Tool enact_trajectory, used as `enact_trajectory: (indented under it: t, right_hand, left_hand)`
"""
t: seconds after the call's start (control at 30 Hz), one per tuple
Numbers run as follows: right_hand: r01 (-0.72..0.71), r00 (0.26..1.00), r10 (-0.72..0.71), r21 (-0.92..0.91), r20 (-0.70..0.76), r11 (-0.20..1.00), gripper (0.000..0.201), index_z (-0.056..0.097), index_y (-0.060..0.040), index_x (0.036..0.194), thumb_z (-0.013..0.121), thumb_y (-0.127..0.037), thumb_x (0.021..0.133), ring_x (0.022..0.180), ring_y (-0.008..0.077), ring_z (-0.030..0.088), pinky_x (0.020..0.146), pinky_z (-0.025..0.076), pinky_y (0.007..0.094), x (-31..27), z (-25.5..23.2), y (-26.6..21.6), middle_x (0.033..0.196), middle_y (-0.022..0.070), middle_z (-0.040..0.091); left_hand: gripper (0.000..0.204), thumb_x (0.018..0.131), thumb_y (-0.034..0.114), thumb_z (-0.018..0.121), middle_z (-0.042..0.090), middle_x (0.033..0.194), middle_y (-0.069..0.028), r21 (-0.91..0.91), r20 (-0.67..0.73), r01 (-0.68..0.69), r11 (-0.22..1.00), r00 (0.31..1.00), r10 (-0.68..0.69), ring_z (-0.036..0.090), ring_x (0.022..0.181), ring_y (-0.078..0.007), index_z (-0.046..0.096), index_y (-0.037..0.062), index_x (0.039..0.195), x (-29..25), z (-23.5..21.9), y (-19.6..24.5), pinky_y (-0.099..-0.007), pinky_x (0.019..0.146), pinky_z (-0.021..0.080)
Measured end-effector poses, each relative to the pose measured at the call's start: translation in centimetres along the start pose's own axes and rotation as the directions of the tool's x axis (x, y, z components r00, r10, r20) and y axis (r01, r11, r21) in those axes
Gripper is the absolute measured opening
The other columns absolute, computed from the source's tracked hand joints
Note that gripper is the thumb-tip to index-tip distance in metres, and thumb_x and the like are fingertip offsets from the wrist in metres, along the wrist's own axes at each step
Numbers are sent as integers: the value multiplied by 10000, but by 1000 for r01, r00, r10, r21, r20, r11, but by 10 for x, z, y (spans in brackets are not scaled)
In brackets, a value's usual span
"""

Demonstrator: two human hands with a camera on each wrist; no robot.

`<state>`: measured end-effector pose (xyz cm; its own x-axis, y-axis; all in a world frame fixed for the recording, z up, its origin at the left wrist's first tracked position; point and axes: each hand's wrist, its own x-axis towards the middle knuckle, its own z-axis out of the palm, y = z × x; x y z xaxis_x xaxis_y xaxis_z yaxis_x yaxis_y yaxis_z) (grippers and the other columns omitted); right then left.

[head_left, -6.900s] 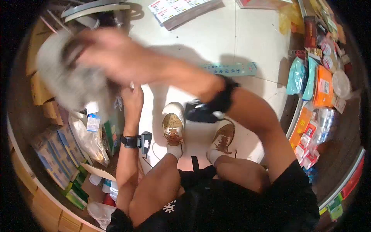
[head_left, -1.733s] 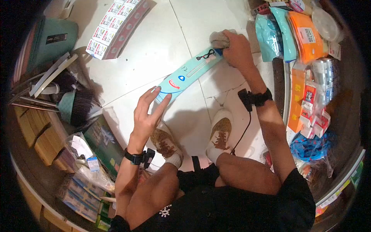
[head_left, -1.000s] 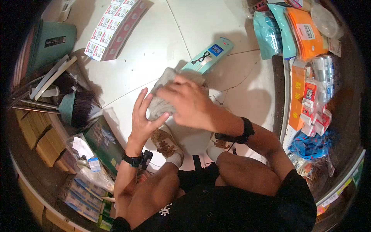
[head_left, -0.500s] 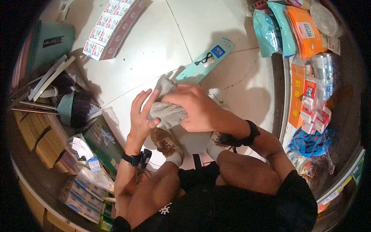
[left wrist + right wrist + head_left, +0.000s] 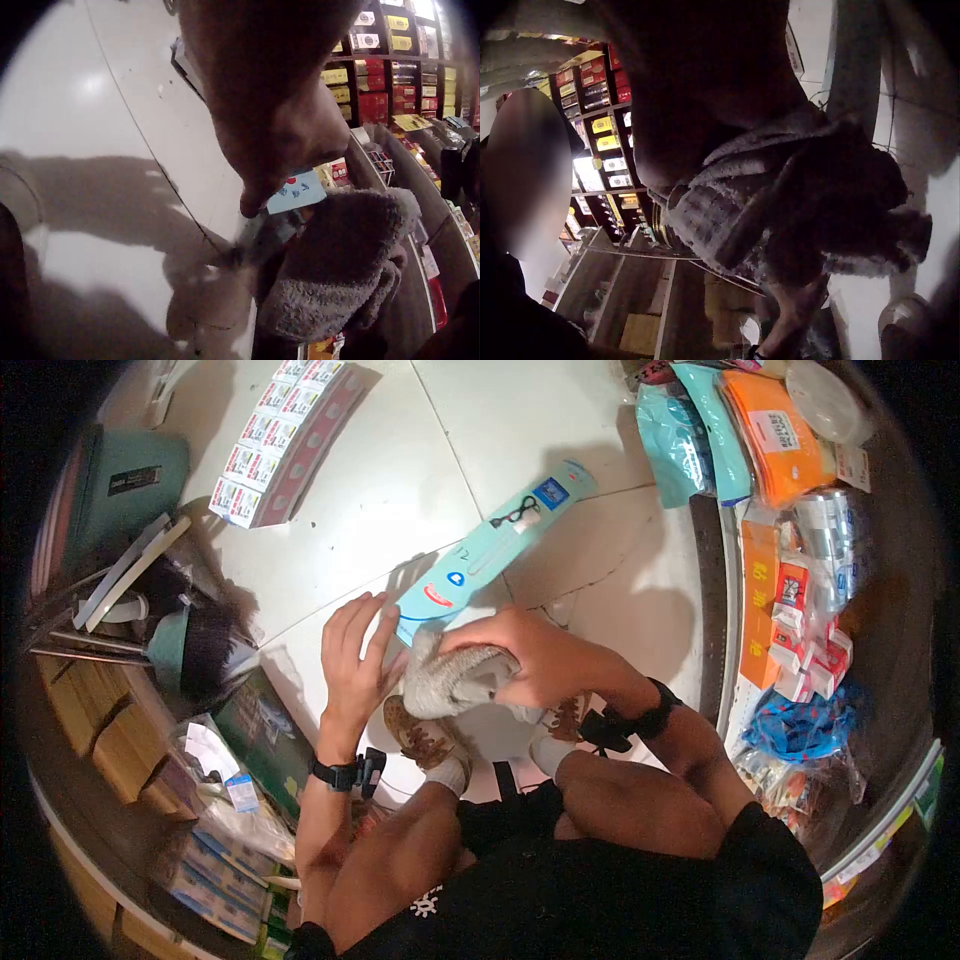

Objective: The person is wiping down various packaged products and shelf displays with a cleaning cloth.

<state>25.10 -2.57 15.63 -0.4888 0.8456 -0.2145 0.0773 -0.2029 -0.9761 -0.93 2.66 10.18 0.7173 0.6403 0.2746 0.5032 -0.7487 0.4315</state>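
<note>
Low in the center of the head view, a person's right hand [image 5: 545, 660] grips a bunched gray cloth [image 5: 432, 688], its fingers curled round the fabric and the cloth bulging out toward the left of the frame. Just beside it, the left hand [image 5: 355, 665] is held with its fingers straight and close together, near the lower end of a long turquoise strip [image 5: 480, 545]; whether the thumb presses the strip cannot be told. The strip slants toward the upper right over the white floor [image 5: 385, 480], its lower end by the left hand's fingertips and the cloth. It bears a handwritten "12," a blue oval logo, a red mark and, higher up, a blue square picture. Blue characters show at its corner in the left wrist view, too blurred to read. At upper left, white boxes [image 5: 265, 445] carry red print too small to make out; at far left, a teal bin [image 5: 150, 445] bears a black label. At upper right, an orange pack [image 5: 805, 470] shows a barcode.
</note>
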Motion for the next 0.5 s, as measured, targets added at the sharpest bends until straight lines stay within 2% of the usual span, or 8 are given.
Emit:
enact_trajectory:
  t: [0.03, 0.1, 0.13, 0.2, 0.23, 0.3, 0.43, 0.5]
  right_hand:
    - [-1, 1000, 1, -3, -4, 1000, 555, 634, 60, 1164, 685, -26, 618, 977, 251, 698, 879, 519, 347, -3, -2, -1, 1062, 212, 707]
    - [-47, 999, 46, 29, 28, 998, 493, 663, -18, 1158, 732, -93, 676, 949, 360, 703, 864, 531, 396, -9, -5, -2, 1005, 222, 715]
    - [-47, 999, 46, 28, 29, 999, 493, 663, -18, 1158, 732, -93, 676, 949, 360, 703, 864, 531, 396, -11, -8, -4, 1005, 222, 715]
    - [-182, 979, 186, -45, 89, 982, 522, 648, 28, 1142, 682, -40, 625, 919, 279, 703, 843, 522, 352, -13, -17, -7, 1011, 195, 714]
    - [-180, 979, 183, -46, 88, 983, 522, 648, 28, 1142, 682, -40, 625, 919, 279, 703, 843, 522, 352, -17, -19, -1, 1011, 195, 714]
    - [-176, 984, 174, -77, -35, 981, 531, 651, -14, 1178, 720, -54, 653, 953, 295, 694, 884, 510, 369, -22, -22, 13, 1033, 181, 711]
    - [-231, 972, 218, -176, -90, 957, 568, 645, -56, 1232, 768, -60, 678, 1027, 302, 665, 942, 483, 394, -29, -34, 12, 1102, 158, 701]
    - [-128, 978, 83, -230, -193, 965, 488, 640, -27, 1163, 727, -54, 683, 902, 348, 703, 830, 533, 405, -30, -35, 11, 946, 196, 709]
  left_hand:
    - [597, 615, 94, 833, 624, 1282, -148, -7, -20, 37, 999, 999, -38, 590, 1179, -351, 637, 33, 1175, -1, 2, 0, -488, 954, 489]
    - [620, 589, 125, 854, 621, 1271, -147, -14, -43, 77, 997, 996, -77, 591, 1165, -356, 641, 31, 1164, -1, 4, -1, -487, 952, 486]
    - [643, 589, 139, 864, 629, 1231, -155, -57, -54, 153, 987, 986, -156, 596, 1139, -365, 638, 20, 1179, -1, 5, -2, -477, 956, 486]
    - [632, 599, 151, 878, 638, 1142, -160, -127, -61, 288, 949, 953, -297, 601, 1077, -360, 632, -1, 1162, 2, 7, -2, -449, 949, 487]
    - [632, 599, 151, 878, 638, 1142, -160, -126, -63, 286, 950, 953, -295, 601, 1077, -360, 632, -1, 1162, 2, 9, -4, -449, 949, 487]
    - [596, 625, 158, 885, 637, 1149, -169, -167, -15, 405, 899, 911, -413, 601, 1081, -347, 630, -7, 1138, -1, 13, -8, -432, 948, 490]
    - [593, 644, 171, 891, 638, 1152, -173, -148, 16, 438, 887, 898, -440, 601, 1087, -341, 629, -9, 1144, -6, 19, -15, -422, 959, 486]
    - [607, 649, 187, 902, 638, 1167, -171, -115, 47, 466, 877, 885, -463, 603, 1093, -341, 633, -5, 1158, -10, 23, -18, -421, 967, 483]
